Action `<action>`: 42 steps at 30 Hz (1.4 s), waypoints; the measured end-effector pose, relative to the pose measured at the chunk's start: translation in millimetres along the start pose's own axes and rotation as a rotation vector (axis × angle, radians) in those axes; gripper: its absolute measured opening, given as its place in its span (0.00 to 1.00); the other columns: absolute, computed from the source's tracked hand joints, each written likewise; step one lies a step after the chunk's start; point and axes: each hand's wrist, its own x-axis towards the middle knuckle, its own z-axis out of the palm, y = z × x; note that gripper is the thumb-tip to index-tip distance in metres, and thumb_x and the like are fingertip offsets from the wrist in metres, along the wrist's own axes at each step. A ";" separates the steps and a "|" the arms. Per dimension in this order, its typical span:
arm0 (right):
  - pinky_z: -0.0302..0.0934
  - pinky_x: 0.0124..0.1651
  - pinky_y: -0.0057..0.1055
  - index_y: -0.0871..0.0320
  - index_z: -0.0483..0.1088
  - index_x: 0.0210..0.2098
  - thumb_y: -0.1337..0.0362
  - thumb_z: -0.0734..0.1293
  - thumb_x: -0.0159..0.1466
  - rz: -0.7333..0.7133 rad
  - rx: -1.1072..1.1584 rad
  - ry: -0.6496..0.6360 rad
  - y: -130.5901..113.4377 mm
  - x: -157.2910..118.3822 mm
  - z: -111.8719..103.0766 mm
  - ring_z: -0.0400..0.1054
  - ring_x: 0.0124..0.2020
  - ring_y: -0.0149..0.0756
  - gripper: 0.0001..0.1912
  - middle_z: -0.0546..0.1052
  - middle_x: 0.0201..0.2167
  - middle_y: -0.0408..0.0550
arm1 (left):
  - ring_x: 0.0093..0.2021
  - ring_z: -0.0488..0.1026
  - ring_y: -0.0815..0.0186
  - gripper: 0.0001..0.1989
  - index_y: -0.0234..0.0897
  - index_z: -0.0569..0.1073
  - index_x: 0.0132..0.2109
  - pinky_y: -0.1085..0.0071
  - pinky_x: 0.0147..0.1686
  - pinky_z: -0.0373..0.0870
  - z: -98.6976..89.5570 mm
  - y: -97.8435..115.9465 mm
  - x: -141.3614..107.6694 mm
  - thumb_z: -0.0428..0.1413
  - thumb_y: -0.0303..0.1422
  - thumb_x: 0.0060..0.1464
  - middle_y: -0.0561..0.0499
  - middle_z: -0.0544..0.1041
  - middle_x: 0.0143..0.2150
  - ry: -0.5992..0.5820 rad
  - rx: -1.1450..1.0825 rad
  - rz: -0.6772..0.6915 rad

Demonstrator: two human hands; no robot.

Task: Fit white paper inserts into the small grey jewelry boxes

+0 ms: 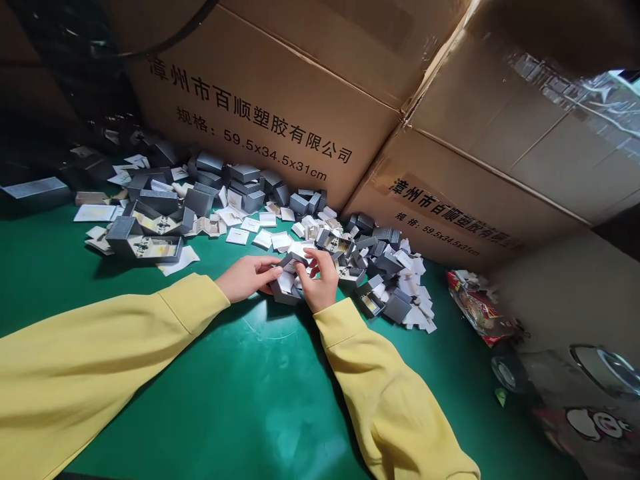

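In the middle of the view, both hands are at a small dark grey gift box with its lid raised and a pale inside showing. My left hand grips it from the left, thumb on top and fingers stretched along its side. From the right, my right hand pinches the box near its lid, fingers curled. Whether a small part sits between the right fingertips is hidden. Just beyond lie white folded cards and a heap of similar grey boxes.
Large cardboard cartons wall off the back of the green table. Open grey boxes with inserts lie at left. A red snack packet and a clear glass jar are at right.
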 end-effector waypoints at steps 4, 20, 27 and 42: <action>0.57 0.25 0.25 0.58 0.67 0.40 0.64 0.63 0.57 -0.001 0.019 0.000 -0.8 -0.9 -0.1 0.61 0.28 0.29 0.11 0.71 0.34 0.47 | 0.30 0.75 0.61 0.21 0.34 0.76 0.43 0.68 0.28 0.75 0.0 -4.5 -1.5 0.62 0.39 0.40 0.47 0.78 0.30 -0.024 0.004 0.044; 0.60 0.28 0.25 0.57 0.69 0.34 0.66 0.62 0.59 -0.041 0.072 -0.057 0.7 -3.2 1.6 0.65 0.28 0.30 0.06 0.73 0.30 0.45 | 0.34 0.72 0.65 0.18 0.34 0.73 0.45 0.71 0.34 0.69 1.7 1.4 -11.0 0.52 0.40 0.49 0.48 0.76 0.39 0.060 0.680 0.329; 0.61 0.30 0.27 0.57 0.69 0.36 0.66 0.59 0.60 -0.130 -0.020 -0.187 -1.9 -9.6 4.0 0.66 0.30 0.31 0.08 0.74 0.32 0.47 | 0.32 0.70 0.66 0.13 0.34 0.73 0.39 0.72 0.35 0.66 2.1 -6.5 -8.0 0.52 0.37 0.49 0.47 0.74 0.37 0.183 0.860 0.479; 0.61 0.38 0.33 0.63 0.73 0.38 0.62 0.60 0.61 0.120 -0.915 -0.464 -2.6 104.3 36.6 0.69 0.39 0.43 0.14 0.75 0.38 0.58 | 0.27 0.67 0.69 0.11 0.36 0.73 0.36 0.74 0.29 0.64 -9.2 -8.1 2.2 0.52 0.39 0.49 0.52 0.73 0.30 0.366 0.662 0.322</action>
